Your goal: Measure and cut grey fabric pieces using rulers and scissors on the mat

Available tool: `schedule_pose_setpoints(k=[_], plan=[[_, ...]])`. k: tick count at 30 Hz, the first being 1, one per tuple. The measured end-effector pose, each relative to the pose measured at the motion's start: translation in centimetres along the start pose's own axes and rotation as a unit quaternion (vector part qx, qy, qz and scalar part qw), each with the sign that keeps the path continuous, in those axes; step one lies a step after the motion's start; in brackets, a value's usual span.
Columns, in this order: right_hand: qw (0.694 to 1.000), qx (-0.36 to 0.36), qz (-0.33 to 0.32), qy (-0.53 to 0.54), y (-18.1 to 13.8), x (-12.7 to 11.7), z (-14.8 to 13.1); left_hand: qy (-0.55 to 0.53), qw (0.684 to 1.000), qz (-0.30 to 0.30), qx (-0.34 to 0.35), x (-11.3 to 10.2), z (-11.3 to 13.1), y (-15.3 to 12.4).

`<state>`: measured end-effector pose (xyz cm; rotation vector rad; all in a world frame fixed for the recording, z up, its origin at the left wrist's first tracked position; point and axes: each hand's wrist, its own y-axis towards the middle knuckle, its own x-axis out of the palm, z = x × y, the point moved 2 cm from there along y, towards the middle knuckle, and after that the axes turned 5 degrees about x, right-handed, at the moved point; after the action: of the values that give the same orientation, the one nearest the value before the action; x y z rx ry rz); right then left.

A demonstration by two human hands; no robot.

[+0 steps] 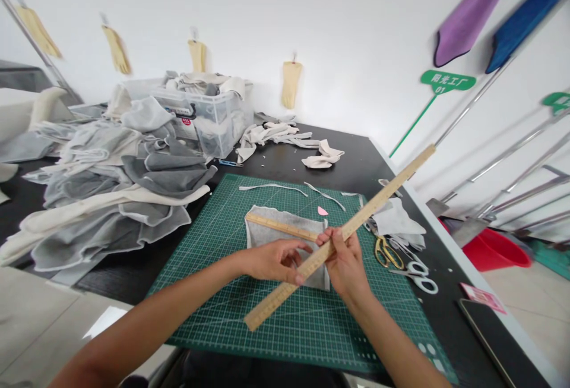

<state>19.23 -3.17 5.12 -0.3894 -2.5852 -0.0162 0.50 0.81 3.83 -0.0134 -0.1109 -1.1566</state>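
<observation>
Both hands hold a long wooden ruler (383, 195) tilted above a green cutting mat (214, 269). My right hand (345, 263) grips it near its middle, fingers wrapped round it. My left hand (274, 260) pinches the same ruler just below, thumb and fingers closed on its edge. Under the hands a grey piece of fabric (267, 233) lies flat on the mat. A shorter wooden ruler (280, 227) rests across that fabric. A small pink chalk piece (322, 211) sits on the mat beyond it.
A heap of grey and cream fabric (111, 192) fills the table's left. Clear plastic bins (209, 114) stand at the back. Scissors (416, 269) and gold-handled shears (385, 252) lie right of the mat beside white scraps (396, 218). A red basin (494, 250) sits on the floor.
</observation>
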Motion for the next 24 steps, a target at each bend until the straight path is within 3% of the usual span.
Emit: schedule_pose_setpoints(k=[4, 8, 11, 14, 16, 19, 21, 24], plan=[[0.999, -0.023, 0.024, -0.019, 0.3, -0.7, 1.4, 0.036, 0.994, 0.057, -0.083, -2.7, 0.9, -1.3], [0.993, -0.08, 0.056, -0.066, 0.7, -1.1, 1.8, 0.065, 0.994, -0.012, -0.09, -4.9, 2.0, -2.5], [0.997, -0.06, 0.033, -0.049, 0.1, -0.4, 2.4, 0.113, 0.993, 0.01, -0.031, -4.1, 2.3, -2.2], [0.998, -0.03, 0.003, -0.057, -0.9, 0.3, 3.2, 0.224, 0.971, 0.073, -0.047, -2.2, 1.9, -1.6], [0.997, -0.011, -0.005, -0.081, -1.4, 0.4, 3.9, 0.376, 0.911, 0.157, -0.066, -1.5, 1.7, -1.5], [0.996, 0.025, -0.017, -0.085, -1.7, 0.4, 5.0, 0.594, 0.761, 0.252, -0.068, -1.3, 1.7, -1.4], [0.995, 0.05, -0.031, -0.083, -1.9, 0.4, 5.4, 0.68, 0.689, 0.245, -0.047, -1.4, 1.6, -1.2], [0.989, 0.082, -0.044, -0.117, -2.4, 0.7, 5.4, 0.736, 0.643, 0.208, -0.025, -2.2, 1.7, -1.3]])
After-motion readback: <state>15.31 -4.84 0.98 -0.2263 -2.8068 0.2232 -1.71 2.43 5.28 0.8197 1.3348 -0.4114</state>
